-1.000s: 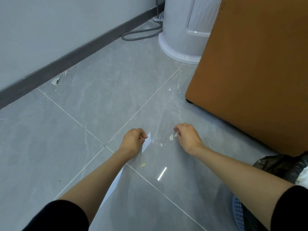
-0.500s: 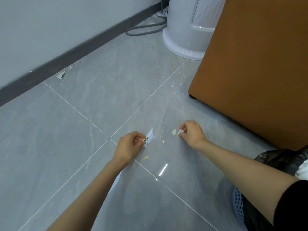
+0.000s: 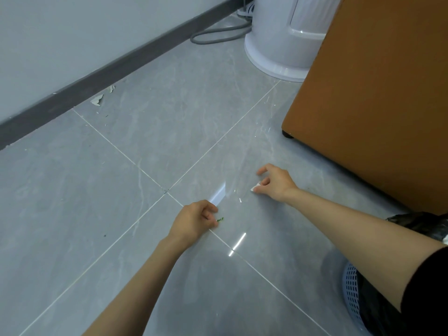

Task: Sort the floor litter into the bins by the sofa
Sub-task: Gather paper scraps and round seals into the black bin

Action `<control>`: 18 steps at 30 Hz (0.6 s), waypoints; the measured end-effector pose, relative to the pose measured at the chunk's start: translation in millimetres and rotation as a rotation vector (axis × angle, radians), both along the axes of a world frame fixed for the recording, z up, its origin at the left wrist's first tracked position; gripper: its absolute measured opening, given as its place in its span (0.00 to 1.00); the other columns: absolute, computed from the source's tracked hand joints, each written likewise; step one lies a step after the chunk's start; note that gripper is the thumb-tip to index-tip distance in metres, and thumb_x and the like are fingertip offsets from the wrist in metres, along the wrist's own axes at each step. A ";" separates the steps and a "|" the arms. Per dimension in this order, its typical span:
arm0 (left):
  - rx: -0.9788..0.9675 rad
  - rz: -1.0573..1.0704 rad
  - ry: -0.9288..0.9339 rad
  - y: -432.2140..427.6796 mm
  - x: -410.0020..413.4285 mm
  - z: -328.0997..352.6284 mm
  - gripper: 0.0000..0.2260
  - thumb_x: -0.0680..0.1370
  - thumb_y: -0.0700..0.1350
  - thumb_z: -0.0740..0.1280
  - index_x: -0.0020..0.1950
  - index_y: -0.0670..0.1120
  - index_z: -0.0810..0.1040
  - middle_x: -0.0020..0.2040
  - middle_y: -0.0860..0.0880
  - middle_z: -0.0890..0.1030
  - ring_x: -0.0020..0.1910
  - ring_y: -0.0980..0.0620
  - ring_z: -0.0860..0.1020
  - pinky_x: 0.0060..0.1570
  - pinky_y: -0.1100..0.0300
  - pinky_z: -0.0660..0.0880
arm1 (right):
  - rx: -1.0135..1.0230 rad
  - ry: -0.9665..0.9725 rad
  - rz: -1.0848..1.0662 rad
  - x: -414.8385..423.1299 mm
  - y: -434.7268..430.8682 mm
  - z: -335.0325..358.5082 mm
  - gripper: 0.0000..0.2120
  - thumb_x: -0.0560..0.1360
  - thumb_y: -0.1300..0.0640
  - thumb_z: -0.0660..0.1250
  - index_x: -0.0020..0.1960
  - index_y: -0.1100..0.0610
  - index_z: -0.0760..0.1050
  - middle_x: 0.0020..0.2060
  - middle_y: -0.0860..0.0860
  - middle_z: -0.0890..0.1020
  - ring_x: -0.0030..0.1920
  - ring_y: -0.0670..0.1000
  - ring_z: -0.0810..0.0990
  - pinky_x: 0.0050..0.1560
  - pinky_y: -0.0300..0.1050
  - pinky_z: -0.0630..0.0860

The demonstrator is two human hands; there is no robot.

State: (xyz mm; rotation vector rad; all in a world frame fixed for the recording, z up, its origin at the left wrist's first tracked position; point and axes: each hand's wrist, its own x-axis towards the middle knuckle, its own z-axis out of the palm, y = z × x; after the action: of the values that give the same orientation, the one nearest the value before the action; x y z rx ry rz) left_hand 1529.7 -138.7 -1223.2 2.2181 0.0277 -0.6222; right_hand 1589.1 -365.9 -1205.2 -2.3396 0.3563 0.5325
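Several large grey floor tiles (image 3: pixel 101 214) with a glossy, marbled finish fill the view, split by thin pale grout lines that cross just beyond the left wrist. At far left a pale wall (image 3: pixel 60 32) meets the floor along a dark skirting board (image 3: pixel 101 76), and two pale flakes (image 3: pixel 97 100) lie just beside it. Further right a grey hose (image 3: pixel 218 36) curls on the floor against a white round appliance base (image 3: pixel 278 52). Right of that stands the orange-brown sofa side (image 3: pixel 378 93) on a small black foot (image 3: pixel 287 135). In the lower right corner, partly hidden by the right arm, is a pale blue mesh bin (image 3: pixel 351 294) lined with a black bag (image 3: pixel 421 224).

Both bare forearms reach forward and low over the tiles, well apart from each other. The left hand (image 3: pixel 194 224) is knuckles up, its fingers curled under; thumb and forefinger pinch a tiny green scrap (image 3: pixel 220 219) right at floor level, just over a grout line. The right hand (image 3: pixel 275 183) lies nearer the sofa, wrist low. Its thumb and a bent finger pinch a small white scrap (image 3: pixel 254 189) close to the tile, while the forefinger arches free above. Whether either scrap touches the floor cannot be told.
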 end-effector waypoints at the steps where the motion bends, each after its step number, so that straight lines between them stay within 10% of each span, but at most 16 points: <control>1: 0.020 -0.018 -0.008 0.7 -2.5 -1.9 0.10 0.71 0.38 0.68 0.47 0.52 0.76 0.37 0.54 0.82 0.40 0.55 0.79 0.47 0.59 0.75 | -0.048 0.001 0.038 -0.9 2.3 -2.4 0.20 0.71 0.57 0.73 0.59 0.57 0.72 0.46 0.53 0.78 0.50 0.52 0.77 0.49 0.40 0.71; 18: 0.602 -0.378 -0.367 -26.8 -3.4 2.4 0.08 0.78 0.40 0.61 0.53 0.49 0.77 0.52 0.50 0.77 0.53 0.48 0.73 0.41 0.59 0.61 | -0.341 -0.060 0.075 -5.1 12.5 -9.9 0.06 0.74 0.63 0.68 0.49 0.61 0.82 0.51 0.59 0.82 0.54 0.57 0.78 0.49 0.41 0.73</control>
State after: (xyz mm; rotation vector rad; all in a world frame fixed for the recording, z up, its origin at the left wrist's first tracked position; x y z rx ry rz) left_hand 1526.3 -165.5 -1220.7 2.9292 -0.4567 -0.4251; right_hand 1584.0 -353.4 -1215.1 -2.7002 0.3545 0.4655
